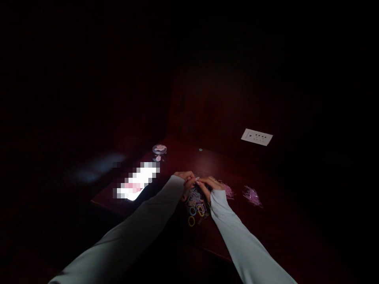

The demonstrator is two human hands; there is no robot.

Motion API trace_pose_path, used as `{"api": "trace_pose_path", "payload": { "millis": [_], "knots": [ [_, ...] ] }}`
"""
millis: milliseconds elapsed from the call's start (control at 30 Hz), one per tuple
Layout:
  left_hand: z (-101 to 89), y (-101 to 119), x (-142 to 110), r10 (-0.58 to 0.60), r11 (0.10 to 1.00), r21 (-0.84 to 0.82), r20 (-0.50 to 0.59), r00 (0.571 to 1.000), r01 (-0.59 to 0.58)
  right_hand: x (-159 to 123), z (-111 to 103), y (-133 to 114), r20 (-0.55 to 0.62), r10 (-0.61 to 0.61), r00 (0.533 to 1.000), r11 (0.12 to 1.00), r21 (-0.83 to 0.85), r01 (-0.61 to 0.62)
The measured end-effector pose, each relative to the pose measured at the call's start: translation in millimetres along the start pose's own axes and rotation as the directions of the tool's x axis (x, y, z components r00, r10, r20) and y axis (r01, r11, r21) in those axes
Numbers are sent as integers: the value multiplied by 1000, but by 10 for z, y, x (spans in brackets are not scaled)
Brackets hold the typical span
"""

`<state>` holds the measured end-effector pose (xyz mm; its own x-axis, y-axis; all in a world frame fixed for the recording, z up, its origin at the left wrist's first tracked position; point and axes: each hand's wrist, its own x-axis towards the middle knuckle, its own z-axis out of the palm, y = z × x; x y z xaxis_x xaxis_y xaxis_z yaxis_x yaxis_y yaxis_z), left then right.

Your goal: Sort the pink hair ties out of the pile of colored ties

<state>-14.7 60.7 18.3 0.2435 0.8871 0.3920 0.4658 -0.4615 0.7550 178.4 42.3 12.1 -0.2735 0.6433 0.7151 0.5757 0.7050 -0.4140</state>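
Observation:
My left hand (187,177) and my right hand (210,183) meet fingertip to fingertip over a pile of colourful hair ties (194,200). Both are closed in a pinch; whatever lies between the fingertips is too small and dark to make out. Pastel purple, blue, pink and yellow bands make up the pile, and a yellow hair tie (191,221) lies at its near edge. Just right of my right hand is a bunch of thin pink bands or strips (228,191). Farther right sits a purple bunch in what seems clear wrapping (252,196).
A bright, pixelated screen (139,182) glows on the dark red table (180,152) at left. Behind it stands a small clear round container (160,149) with pink on its lid. One small green ring (200,150) lies farther back. A white socket panel (257,137) is at right.

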Motion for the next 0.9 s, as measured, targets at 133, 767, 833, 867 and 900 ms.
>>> {"api": "trace_pose_path", "payload": {
  "millis": [133, 767, 833, 867, 900],
  "knots": [
    [-6, 53, -68, 73, 997, 26, -29, 997, -72, -26, -47, -2, 28, -33, 999, 998, -53, 34],
    [-74, 410, -125, 168, 821, 542, 67, 984, -177, -24, -27, -35, 100, -16, 995, 989, -141, 30],
    [-27, 492, -97, 212, 775, 582, 129, 969, -247, -84, -2, 5, 22, 93, 995, 994, -63, -91],
    [6, 502, -79, 229, 754, 598, 147, 962, -271, -118, 19, 51, -12, 155, 988, 988, -17, -155],
    [44, 477, -62, 245, 742, 610, 139, 959, -278, -147, 43, 118, -36, 210, 977, 978, 21, -209]
  ]
}}
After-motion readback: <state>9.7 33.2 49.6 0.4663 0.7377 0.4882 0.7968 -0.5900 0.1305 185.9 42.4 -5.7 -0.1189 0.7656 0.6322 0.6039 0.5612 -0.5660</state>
